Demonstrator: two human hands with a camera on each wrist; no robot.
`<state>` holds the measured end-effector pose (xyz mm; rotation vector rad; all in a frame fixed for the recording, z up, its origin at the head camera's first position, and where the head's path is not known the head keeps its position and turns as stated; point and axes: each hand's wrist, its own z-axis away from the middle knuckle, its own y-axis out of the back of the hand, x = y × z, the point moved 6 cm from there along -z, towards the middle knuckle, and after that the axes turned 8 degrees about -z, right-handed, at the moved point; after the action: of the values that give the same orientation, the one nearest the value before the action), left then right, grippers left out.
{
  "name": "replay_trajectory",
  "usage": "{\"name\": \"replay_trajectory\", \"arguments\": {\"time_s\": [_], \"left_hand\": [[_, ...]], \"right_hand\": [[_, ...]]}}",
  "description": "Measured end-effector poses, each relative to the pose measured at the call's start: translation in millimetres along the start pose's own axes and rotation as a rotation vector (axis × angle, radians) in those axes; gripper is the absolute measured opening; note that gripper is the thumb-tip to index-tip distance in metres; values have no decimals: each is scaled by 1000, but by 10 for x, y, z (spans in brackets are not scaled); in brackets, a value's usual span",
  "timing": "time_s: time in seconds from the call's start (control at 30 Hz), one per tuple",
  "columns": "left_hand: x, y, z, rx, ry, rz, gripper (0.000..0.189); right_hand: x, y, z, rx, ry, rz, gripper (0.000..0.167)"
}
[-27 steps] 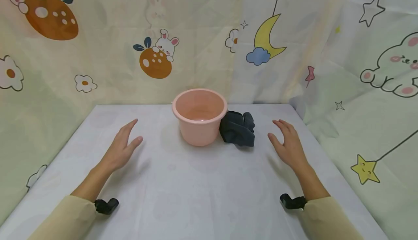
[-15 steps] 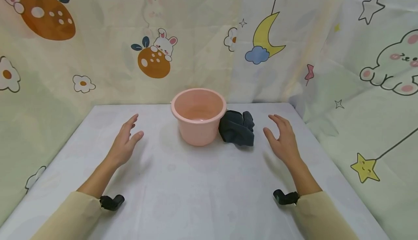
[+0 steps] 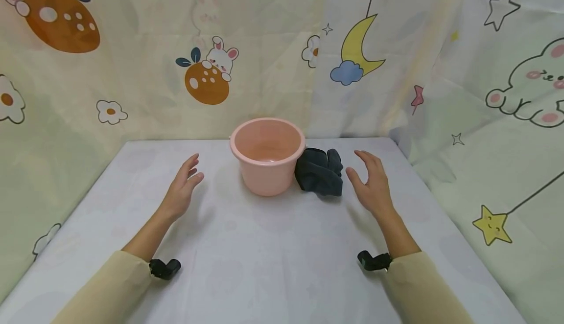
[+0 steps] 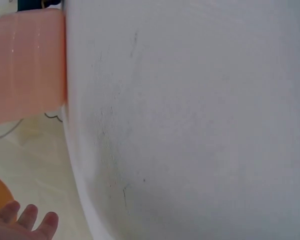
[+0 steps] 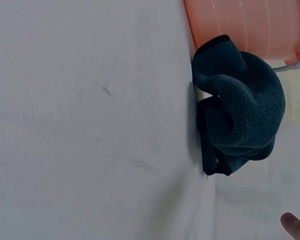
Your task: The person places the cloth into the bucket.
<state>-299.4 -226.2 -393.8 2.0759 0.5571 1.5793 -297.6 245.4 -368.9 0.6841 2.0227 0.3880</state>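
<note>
A pink plastic bucket [image 3: 266, 174] stands upright toward the back of the table, its inside facing me in the head view. Against its right side lies a crumpled dark blue-grey cloth [image 3: 318, 173], whose fuzzy folds show close up in the right wrist view [image 5: 245, 105]. My left hand [image 3: 181, 191] hovers left of the bucket, fingers relaxed and holding nothing. To the right of the cloth, my right hand [image 3: 372, 184] is held with thumb and fingers spread apart, also holding nothing. Only a few fingertips of each hand show in the wrist views.
A white cloth covers the table [image 3: 260, 255]. Behind and beside it hangs a printed curtain [image 3: 273, 45] with cartoon rabbits, a moon and stars. The bucket's grey handle [image 5: 292, 65] hangs on its side in the right wrist view.
Both hands have moved inward and slightly forward, the left toward the bucket and the right toward the cloth. Bucket and cloth stay where they were; the head view has shifted slightly.
</note>
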Motion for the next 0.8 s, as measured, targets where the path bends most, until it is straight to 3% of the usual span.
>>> {"name": "replay_trajectory", "arguments": {"time_s": [0.3, 0.57, 0.8], "left_hand": [[-13, -152, -96, -17, 47, 7, 65], [107, -269, -251, -37, 70, 153, 65], [167, -387, -354, -80, 134, 188, 67]], "right_hand": [[9, -132, -44, 5, 0, -59, 54], [25, -215, -102, -11, -51, -63, 56], [44, -356, -117, -53, -121, -81, 60]]}}
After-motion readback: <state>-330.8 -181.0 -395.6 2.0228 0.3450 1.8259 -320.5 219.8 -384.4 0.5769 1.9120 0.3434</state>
